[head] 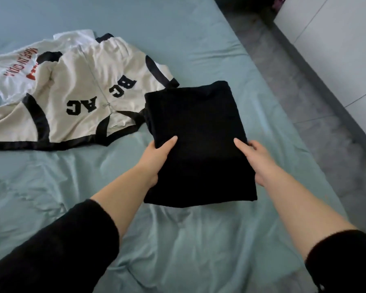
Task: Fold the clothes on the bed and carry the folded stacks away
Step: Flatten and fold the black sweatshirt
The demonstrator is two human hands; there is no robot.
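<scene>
From the head view, we are looking down at a folded black garment [199, 144], lying as a thick rectangle over the right half of the bed [178, 240], near its right edge. We are gripping it with both hands. The left hand [159, 157] is clamping the garment's left edge, thumb pressing on top and the fingers tucked out of sight underneath. The right hand [256, 159] is grasping the right edge the same way, thumb on top and fingers wrapping round the side. We cannot tell whether the garment is resting on the teal sheet or is lifted just clear of it. Black sleeves [57, 250] are covering both forearms up near the elbows. To the left, a cream jacket [82, 92] with black trim and black letters is lying spread out and unfolded, its hem corner touching the black garment's far left corner. A white shirt [13, 68] with red print is lying partly under the jacket. Beyond the bed's right edge, grey floor [304, 81] is running along a white cabinet [336, 49].
</scene>
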